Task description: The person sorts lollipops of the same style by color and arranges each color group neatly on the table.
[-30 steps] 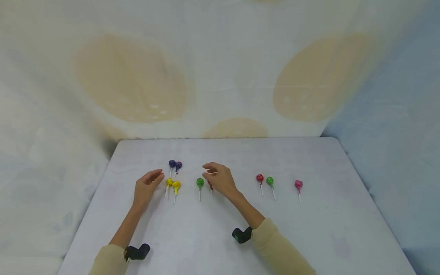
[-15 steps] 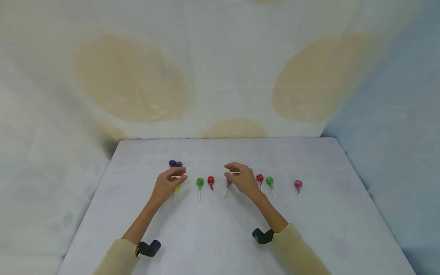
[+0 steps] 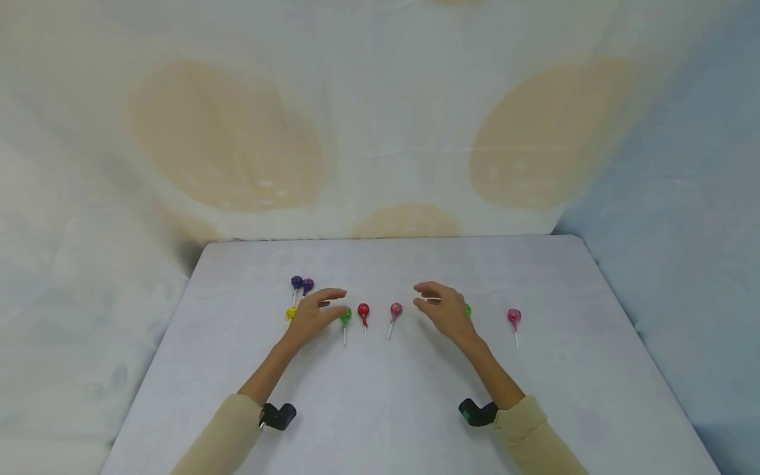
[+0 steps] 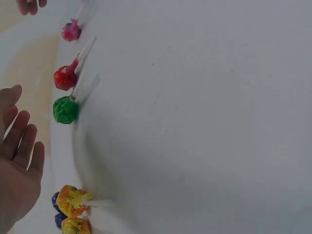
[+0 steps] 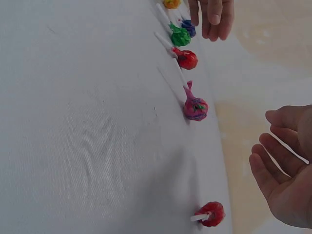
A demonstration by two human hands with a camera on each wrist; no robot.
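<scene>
Hands hover over lollipop row

Lollipops lie in a line on the white table (image 3: 380, 396). Left hand (image 3: 315, 315), fingers loosely spread and holding nothing, hangs just beside the green lollipop (image 3: 346, 318). Right hand (image 3: 446, 310), fingers likewise relaxed and apart, hovers near the pink lollipop (image 3: 396, 309).

Wrapped lollipops are lying flat on the table, sticks pointing toward the person. A green lollipop (image 3: 346, 318) is lying just under the left hand's (image 3: 315, 313) fingertips. A red lollipop (image 3: 363, 310) and a pink lollipop (image 3: 396, 309) are lying between the hands. Another red lollipop (image 5: 212, 213) is lying beneath the right hand (image 3: 446, 310), apart from its palm.
</scene>
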